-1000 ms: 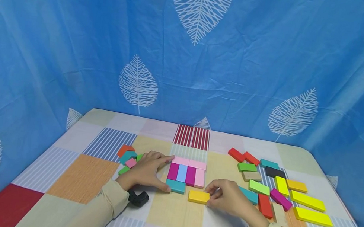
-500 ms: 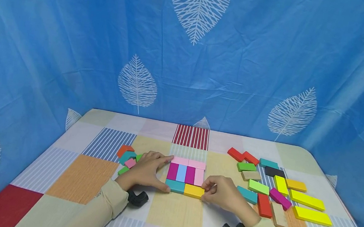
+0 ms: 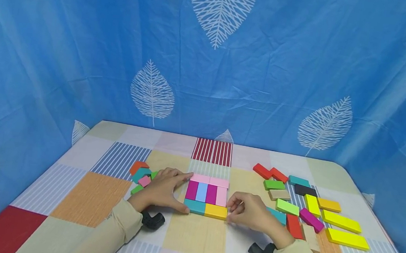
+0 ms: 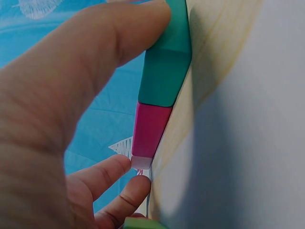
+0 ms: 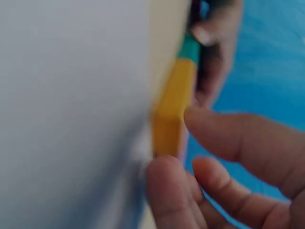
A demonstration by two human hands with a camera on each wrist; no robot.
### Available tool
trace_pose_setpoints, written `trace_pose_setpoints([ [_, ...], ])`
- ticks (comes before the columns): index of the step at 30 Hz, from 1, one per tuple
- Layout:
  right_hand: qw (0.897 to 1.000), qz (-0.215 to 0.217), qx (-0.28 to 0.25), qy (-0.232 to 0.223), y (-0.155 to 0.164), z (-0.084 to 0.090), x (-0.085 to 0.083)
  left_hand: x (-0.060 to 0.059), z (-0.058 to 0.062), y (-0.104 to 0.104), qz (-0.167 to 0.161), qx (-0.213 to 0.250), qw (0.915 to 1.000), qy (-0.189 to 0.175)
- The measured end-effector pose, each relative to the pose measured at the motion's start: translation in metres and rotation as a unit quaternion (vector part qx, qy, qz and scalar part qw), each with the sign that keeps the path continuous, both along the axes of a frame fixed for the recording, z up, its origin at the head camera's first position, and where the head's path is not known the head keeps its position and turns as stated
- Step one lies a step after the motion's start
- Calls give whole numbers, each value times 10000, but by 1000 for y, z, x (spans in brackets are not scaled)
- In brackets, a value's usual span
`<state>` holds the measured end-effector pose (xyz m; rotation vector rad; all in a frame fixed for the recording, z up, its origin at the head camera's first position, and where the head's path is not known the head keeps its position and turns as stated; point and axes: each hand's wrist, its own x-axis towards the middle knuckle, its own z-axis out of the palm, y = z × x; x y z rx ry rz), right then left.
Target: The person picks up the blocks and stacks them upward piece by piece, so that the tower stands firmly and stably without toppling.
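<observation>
Small coloured wooden blocks lie side by side as a flat rectangle in the head view. Its far row is two light pink blocks; magenta, light blue and pink blocks fill the middle. A teal block and a yellow-orange block form the near row, end to end. My left hand spans the left side, thumb on the teal block and forefinger by the far pink corner. Bent fingers of my right hand touch the yellow-orange block's right end; in the right wrist view the thumb meets its edge.
Loose blocks in several colours spread over the right of the table, including red blocks, a black block and long yellow blocks. A smaller group with an orange block lies behind my left hand. Blue curtains surround the patchwork tablecloth.
My right hand has slid the yellow-orange block left and away from me, up against the teal block, and its fingers have loosened at the block's end. The left hand has stayed in place.
</observation>
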<state>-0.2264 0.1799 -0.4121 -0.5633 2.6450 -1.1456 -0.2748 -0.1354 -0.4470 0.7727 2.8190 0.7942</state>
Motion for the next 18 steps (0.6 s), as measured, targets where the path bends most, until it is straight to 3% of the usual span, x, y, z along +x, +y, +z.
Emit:
trace_pose_setpoints([
  [9, 9963, 826, -210, 55, 61, 17, -22, 0, 1, -1, -57, 35, 10000, 27],
  [14, 9957, 920, -54, 13, 87, 17, -28, 1, 0, -1, -55, 18, 10000, 43],
  [18, 9950, 891, 418, -161, 97, 16, -27, 1, 1, 0, -86, 51, 9999, 47],
])
